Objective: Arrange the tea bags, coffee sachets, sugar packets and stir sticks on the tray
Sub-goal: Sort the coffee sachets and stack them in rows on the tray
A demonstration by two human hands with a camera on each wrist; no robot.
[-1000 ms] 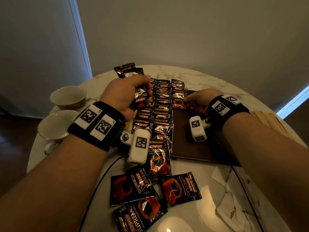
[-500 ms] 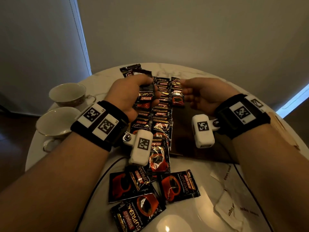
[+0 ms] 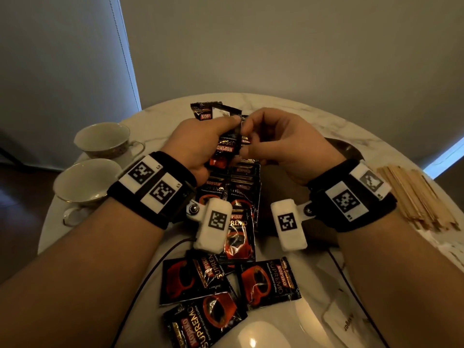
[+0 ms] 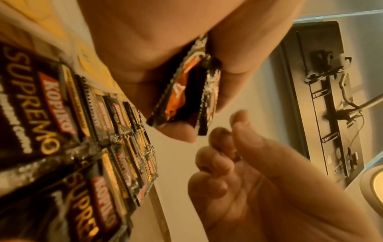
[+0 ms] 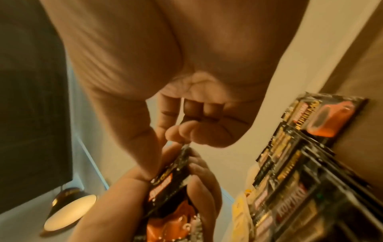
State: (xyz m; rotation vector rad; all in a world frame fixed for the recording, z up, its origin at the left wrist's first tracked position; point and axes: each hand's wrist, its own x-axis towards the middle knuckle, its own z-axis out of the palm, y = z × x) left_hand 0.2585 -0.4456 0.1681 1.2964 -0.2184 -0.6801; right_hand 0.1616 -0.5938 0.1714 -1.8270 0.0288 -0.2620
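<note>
While the left hand point(image 3: 200, 141) keeps its grip curled round a small bundle of coffee packets point(image 3: 227, 144), held up over the far middle of the worktop point(image 3: 288, 109), the right hand point(image 3: 281, 146) sits just beside it with fingers loosely curled, thumb and forefinger at the top edge of one packet; whether that grip has closed on the packet or only touches it I cannot tell, since the right wrist view is blurred there. Under both hands, rows of packets point(image 3: 238, 197) overlap on the left part of the dark tray point(image 3: 351, 151), running from near to far. More loose packets point(image 3: 268, 282) lie on the worktop nearest the person, off the tray. A pile of wooden stir sticks point(image 3: 416, 197) lies to the right, beside the tray, and two cups point(image 3: 100, 162) stand at the left; white paper packets point(image 3: 346, 320) lie near right. The step in hand looks like feeding packets one at a time from the bundle into the rows. The next move would call for a firm pinch on a single packet, sliding it free without dragging its neighbours, then laying it to match the rows; sticks and other items appear not yet placed
</note>
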